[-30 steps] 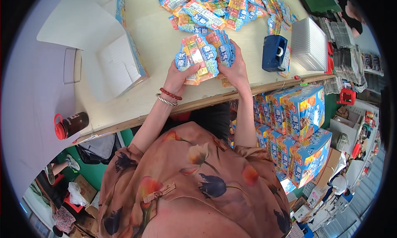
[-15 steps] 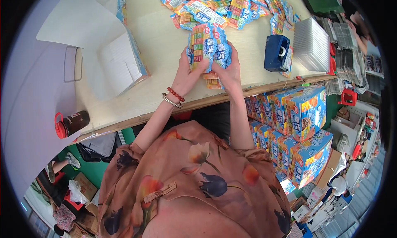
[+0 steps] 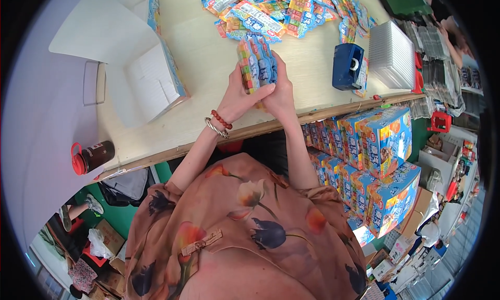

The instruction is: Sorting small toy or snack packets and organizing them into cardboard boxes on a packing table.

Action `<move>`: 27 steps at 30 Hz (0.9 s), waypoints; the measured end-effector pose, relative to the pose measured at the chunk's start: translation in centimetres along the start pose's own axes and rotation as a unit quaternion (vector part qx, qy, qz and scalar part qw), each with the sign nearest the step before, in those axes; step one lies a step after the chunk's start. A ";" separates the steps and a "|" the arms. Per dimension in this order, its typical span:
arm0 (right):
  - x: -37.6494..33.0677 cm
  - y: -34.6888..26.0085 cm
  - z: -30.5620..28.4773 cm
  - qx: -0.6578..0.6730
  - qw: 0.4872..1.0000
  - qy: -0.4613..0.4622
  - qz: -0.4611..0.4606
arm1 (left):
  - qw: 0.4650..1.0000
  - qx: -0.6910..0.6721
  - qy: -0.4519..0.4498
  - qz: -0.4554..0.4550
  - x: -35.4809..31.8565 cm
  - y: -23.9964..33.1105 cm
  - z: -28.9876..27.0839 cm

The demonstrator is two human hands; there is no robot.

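A small stack of colourful scalloped-edge packets (image 3: 257, 63), blue with orange and rows of small coloured blocks, is gripped between my two hands over the near part of the table. My left hand (image 3: 240, 95) wraps its left and lower side, its thumb reaching across the front toward the other hand. Closed along the right side is my right hand (image 3: 282, 91). My palms and thumbs hide the stack's lower end. Beyond it, a loose heap of similar packets (image 3: 299, 13) spreads over the far table.
An open white-lined box (image 3: 148, 91) lies left on the table (image 3: 203, 65), near a dark bottle with a red lid (image 3: 99, 155). At right are a blue tape dispenser (image 3: 346, 68) and a stack of clear plastic trays (image 3: 388, 60). Printed cartons (image 3: 383, 149) are piled below the table edge.
The packets, fanned out earlier, are now squeezed into a tighter, turned stack. My right hand has shifted slightly left, and my left thumb now reaches across toward it.
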State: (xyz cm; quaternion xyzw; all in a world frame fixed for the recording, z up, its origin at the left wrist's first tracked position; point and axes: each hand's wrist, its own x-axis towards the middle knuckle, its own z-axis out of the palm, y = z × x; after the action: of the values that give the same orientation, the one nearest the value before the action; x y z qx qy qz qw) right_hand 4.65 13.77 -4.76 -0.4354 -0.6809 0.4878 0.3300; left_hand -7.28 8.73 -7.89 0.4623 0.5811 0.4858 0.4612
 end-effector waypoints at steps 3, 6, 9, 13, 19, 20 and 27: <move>-0.4 -0.4 0.4 -0.072 0.997 -0.022 -0.009 | 0.986 -0.132 0.050 -0.091 -0.4 0.3 0.7; -0.6 0.3 0.7 -0.179 0.982 0.043 -0.049 | 0.981 -0.152 0.016 -0.116 -0.5 0.8 0.8; -0.3 1.1 0.7 -0.206 0.972 0.097 -0.058 | 0.971 -0.190 0.016 -0.144 -0.9 0.1 0.5; 0.0 2.1 -1.8 -0.207 0.974 0.079 -0.041 | 0.948 -0.304 0.027 -0.095 -0.8 0.1 1.8; 1.2 0.7 -5.3 -0.073 0.983 -0.128 0.106 | 0.877 -0.467 0.030 -0.108 -1.0 1.1 2.1; 1.1 1.0 -5.6 -0.058 0.982 -0.156 0.089 | 0.870 -0.480 0.006 -0.113 -1.0 1.3 2.0; 0.8 1.1 -6.1 -0.113 0.983 -0.141 0.039 | 0.867 -0.487 -0.049 -0.095 -0.8 1.4 1.6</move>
State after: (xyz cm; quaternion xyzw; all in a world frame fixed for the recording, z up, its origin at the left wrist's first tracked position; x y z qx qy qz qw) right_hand 9.97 17.00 -3.90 -0.4233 -0.7538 0.4765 0.1597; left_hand -5.50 8.30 -6.64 0.1449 0.2882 0.6374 0.6997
